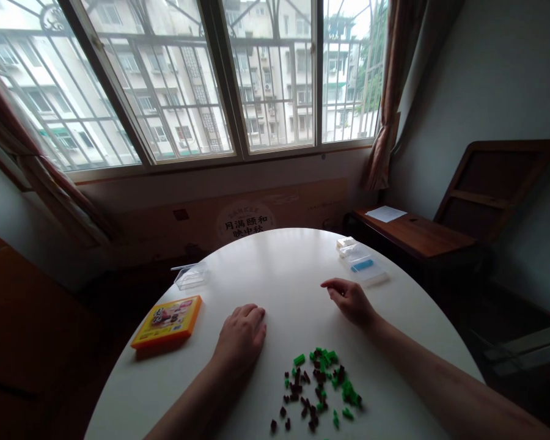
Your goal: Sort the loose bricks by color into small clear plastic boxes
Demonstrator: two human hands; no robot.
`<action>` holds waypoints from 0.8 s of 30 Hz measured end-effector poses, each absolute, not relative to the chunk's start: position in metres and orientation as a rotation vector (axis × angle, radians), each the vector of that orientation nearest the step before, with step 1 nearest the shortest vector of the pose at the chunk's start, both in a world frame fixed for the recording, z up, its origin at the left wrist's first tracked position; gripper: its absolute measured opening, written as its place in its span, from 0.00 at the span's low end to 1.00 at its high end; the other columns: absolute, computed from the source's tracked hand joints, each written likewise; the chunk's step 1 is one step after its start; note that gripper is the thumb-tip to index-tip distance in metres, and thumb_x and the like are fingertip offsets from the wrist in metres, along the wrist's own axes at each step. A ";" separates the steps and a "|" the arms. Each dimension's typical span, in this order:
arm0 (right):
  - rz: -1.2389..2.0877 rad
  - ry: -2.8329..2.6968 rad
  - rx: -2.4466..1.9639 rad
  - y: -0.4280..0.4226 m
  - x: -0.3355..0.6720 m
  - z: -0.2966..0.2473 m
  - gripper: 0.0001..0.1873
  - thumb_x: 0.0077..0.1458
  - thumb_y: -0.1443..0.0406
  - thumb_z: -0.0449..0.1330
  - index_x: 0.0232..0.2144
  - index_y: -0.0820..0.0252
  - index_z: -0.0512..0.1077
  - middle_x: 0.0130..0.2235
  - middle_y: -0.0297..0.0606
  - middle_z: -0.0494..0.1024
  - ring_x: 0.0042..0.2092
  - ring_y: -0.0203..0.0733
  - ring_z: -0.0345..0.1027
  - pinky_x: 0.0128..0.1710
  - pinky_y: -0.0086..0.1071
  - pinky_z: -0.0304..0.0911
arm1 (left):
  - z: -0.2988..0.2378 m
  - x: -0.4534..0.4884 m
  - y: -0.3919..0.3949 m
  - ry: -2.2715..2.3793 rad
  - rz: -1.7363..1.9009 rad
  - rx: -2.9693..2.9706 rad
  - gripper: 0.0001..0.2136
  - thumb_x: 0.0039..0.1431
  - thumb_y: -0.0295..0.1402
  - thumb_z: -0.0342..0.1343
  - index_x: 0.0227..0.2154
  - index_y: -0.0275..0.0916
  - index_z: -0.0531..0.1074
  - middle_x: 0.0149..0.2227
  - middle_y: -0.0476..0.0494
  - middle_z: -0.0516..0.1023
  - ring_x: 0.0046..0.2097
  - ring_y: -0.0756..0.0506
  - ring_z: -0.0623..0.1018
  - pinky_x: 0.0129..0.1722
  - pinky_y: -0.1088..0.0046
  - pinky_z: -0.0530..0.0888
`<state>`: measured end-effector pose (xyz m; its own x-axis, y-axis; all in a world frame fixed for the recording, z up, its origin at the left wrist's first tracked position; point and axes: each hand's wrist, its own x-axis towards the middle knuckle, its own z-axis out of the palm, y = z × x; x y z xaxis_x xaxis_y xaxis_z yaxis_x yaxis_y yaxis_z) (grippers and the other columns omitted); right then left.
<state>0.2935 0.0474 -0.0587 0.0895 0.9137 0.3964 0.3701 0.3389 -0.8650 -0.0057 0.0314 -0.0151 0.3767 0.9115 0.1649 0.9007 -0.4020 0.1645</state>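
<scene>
My left hand [241, 336] lies palm down on the white round table [279, 275], fingers loosely curled under, holding nothing that I can see. My right hand [348, 299] rests further right on its side, fingers curled inward, nothing visible in them. Between my forearms, near the front edge, lies a scatter of several small green and dark brown building pieces [321, 382]. Neither hand touches the pieces.
An orange box [167, 322] lies at the table's left edge. A clear plastic lid or tray [191, 275] sits behind it. Clear bags with a blue piece [362, 266] lie at the right. A wooden side table [412, 232] with paper stands beyond, under a barred window.
</scene>
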 end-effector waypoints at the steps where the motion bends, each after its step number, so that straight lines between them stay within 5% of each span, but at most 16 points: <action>1: 0.620 -1.496 -1.224 0.048 0.293 -0.059 0.13 0.53 0.63 0.56 0.36 0.59 0.79 0.24 0.34 0.74 0.26 0.38 0.63 0.27 0.30 0.60 | -0.015 -0.006 0.032 1.691 0.358 2.567 0.13 0.59 0.32 0.52 0.46 0.42 0.73 0.51 0.39 0.75 0.53 0.39 0.72 0.54 0.61 0.68; 24: 0.689 -1.444 -1.270 0.056 0.299 -0.062 0.16 0.52 0.60 0.55 0.37 0.62 0.79 0.23 0.34 0.72 0.24 0.37 0.62 0.24 0.30 0.58 | 0.003 -0.028 0.058 1.811 0.414 2.567 0.13 0.62 0.34 0.49 0.45 0.41 0.75 0.49 0.40 0.78 0.49 0.40 0.76 0.48 0.64 0.72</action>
<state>0.2987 0.0564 -0.0625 0.1075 0.9398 0.3245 0.3394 0.2720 -0.9005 -0.0278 0.0576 0.0027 0.3125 0.9223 0.2274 0.9294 -0.3464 0.1274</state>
